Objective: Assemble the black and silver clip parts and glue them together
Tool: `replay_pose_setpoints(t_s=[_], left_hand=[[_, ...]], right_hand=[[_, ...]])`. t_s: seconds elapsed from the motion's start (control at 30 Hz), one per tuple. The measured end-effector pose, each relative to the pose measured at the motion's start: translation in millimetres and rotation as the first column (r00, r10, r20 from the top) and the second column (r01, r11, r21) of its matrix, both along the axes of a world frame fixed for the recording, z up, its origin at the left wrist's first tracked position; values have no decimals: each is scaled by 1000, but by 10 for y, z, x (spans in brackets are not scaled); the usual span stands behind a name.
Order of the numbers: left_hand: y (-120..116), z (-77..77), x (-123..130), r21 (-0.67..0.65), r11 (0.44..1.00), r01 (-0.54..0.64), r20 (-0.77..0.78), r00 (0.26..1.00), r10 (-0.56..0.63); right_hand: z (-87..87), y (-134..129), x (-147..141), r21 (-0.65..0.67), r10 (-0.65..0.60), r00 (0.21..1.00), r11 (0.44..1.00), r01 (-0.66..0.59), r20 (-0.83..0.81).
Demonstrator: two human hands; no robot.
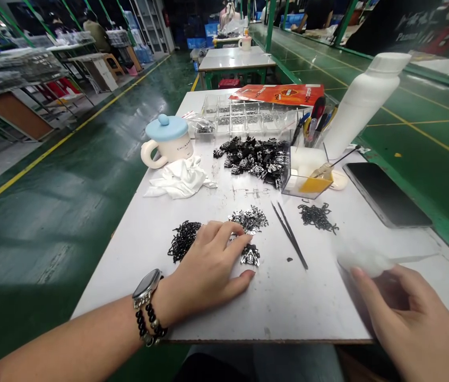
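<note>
My left hand (pixel 217 260) rests on the white table, fingers spread and bent. Its thumb and index fingertip lie on either side of a small black-and-silver part (pixel 250 255); whether they touch it I cannot tell. Beside that hand are a pile of black, link-like pieces (pixel 183 241) and a heap of small silver-and-black pieces (pixel 249 218). At the right, my right hand (pixel 411 313) is closed on a blurred whitish wad (pixel 363 259) with a thin pale tail; its kind is unclear. Black tweezers (pixel 291 237) lie between the hands, near another pile of small black pieces (pixel 317 217).
Farther back are a heap of black parts (pixel 254 157), a clear compartment box (pixel 244 116), a lidded mug (pixel 167 139), and a crumpled white cloth (pixel 182 179). On the right stand a clear tool holder (pixel 308 183) and a white bottle (pixel 363 106); a phone (pixel 387 193) lies there.
</note>
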State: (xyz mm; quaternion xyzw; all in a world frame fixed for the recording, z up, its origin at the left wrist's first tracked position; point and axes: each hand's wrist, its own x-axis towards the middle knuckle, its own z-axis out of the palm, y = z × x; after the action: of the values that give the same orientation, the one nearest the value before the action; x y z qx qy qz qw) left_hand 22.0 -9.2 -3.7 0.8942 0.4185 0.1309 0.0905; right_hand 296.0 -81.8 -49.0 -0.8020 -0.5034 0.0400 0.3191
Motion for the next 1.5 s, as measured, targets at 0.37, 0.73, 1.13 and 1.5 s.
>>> replay_pose_setpoints(t_s=[0.37, 0.73, 1.13, 1.5], left_hand=[[24, -42, 6, -52, 998, 33, 34, 999, -31], [-77, 65, 96, -528, 844, 99, 445, 878, 175], [-43, -13, 86, -847, 495, 193, 489, 649, 583], [-38, -89, 82, -831, 527, 179, 484, 700, 525]], right_hand=[[-11, 17, 10, 59, 14, 1000, 998, -14, -8], [200, 108, -90, 342, 218, 477, 921, 189, -851], [597, 609, -647, 544, 531, 120, 825, 152, -839], [361, 439, -835, 765, 705, 459, 639, -80, -541]])
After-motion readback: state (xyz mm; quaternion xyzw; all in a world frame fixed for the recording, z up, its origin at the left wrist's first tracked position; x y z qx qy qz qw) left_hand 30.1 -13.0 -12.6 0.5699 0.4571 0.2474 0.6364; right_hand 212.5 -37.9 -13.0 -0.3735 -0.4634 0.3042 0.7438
